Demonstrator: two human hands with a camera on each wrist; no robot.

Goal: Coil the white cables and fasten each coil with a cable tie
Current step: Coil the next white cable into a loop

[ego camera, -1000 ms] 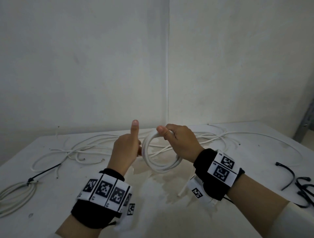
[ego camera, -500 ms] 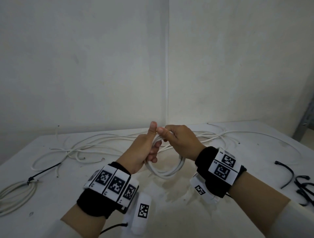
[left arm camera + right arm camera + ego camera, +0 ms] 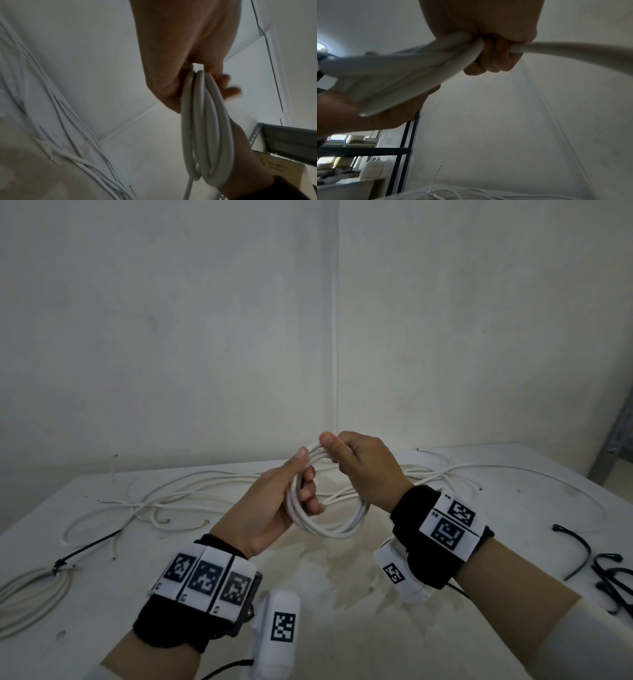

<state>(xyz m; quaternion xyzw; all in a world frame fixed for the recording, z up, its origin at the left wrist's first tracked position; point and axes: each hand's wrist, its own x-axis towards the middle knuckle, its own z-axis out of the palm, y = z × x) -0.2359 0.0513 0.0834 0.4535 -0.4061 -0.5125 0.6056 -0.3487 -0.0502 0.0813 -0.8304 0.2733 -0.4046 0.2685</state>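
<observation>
A white cable coil [image 3: 329, 527] of several loops hangs in the air above the table, held by both hands. My left hand [image 3: 291, 498] grips the coil's left side, thumb up along the loops and fingers curled through the ring. My right hand [image 3: 356, 463] grips the top of the coil in a fist. The left wrist view shows the coil [image 3: 205, 128] edge-on below the palm. In the right wrist view the cable [image 3: 423, 67] passes through the curled fingers. Black cable ties [image 3: 609, 573] lie at the table's right edge.
Several loose white cables [image 3: 191, 494] sprawl across the back of the white table [image 3: 342, 638]. A coiled cable [image 3: 30, 594] fastened with a black tie lies at the left edge. Walls meet in a corner behind. A metal shelf [image 3: 620, 446] stands at far right.
My left hand, one second ago apart with its thumb raised, has moved right and closed around the coil's left side. Both hands have lifted the coil slightly.
</observation>
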